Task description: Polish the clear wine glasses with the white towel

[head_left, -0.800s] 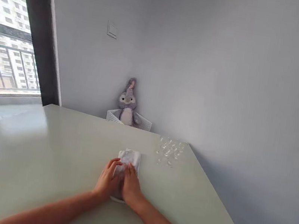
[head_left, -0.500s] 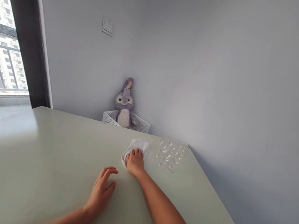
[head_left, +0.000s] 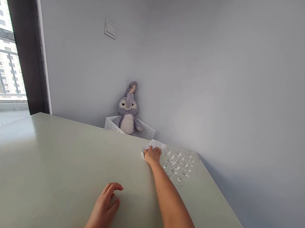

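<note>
Head view: the right hand [head_left: 152,155] had pushed the white cloth [head_left: 157,144] out to the far edge of the pale table [head_left: 60,165], just left of the clustered stemmed glasses [head_left: 175,167]. A moment earlier both hands had been on it near the middle; then the left hand [head_left: 105,206] came off and the right carried on alone, forward and to the right. My read: the stroke was near the end of its reach, with only a narrow margin to the glasses, so any sideways drift risked a knock. Cloth looked close to them; couldn't confirm a gap at the nearest foot. Right hand was palm down, fingers spread over the cloth, pressing flat, not clenched; saw no grasp. Left hand was released, nothing in it, fingers loosely curled, well apart from the cloth; couldn't tell if it rested on the table or hovered. Orientation: cloth lay flat, skewed, visible part slanting from near left to far right, no end that read as a front. It had run more straight away from the person at first. Long axis uncertain: hand covered the near part and the view was shallow. Behind the far edge, the plush toy [head_left: 127,124] sat in the perforated white basket [head_left: 148,132].
</note>
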A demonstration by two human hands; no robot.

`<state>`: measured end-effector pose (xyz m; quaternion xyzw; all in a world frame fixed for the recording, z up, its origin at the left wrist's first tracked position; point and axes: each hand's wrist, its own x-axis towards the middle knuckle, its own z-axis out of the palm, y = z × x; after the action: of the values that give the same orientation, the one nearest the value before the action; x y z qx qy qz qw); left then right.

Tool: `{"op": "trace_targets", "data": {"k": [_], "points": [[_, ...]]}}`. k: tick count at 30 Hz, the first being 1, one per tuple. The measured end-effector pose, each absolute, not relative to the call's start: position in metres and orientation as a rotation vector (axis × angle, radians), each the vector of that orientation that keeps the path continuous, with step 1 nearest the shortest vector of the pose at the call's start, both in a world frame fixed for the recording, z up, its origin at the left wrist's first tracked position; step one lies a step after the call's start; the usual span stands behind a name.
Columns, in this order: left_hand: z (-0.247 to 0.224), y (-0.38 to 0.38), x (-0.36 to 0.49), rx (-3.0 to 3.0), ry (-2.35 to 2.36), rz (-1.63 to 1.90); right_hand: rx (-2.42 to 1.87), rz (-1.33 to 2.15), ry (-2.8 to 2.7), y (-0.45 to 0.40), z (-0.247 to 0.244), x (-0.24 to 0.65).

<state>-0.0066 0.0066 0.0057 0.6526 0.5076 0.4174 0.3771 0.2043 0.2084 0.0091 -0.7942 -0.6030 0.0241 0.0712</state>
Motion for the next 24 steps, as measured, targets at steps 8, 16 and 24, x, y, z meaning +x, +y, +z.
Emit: {"op": "trace_targets", "data": {"k": [8,16,24], "points": [[0.003,0.010,-0.007,1.673,1.316,1.093,-2.062,0.173,-2.206,0.135,0.006,0.182],[0.005,0.012,-0.007,1.741,1.384,1.046,-1.430,0.358,-2.564,-0.027,0.011,0.194],[0.014,0.010,-0.006,1.805,1.419,0.923,-1.810,0.329,-2.322,-0.114,0.020,0.265]]}}
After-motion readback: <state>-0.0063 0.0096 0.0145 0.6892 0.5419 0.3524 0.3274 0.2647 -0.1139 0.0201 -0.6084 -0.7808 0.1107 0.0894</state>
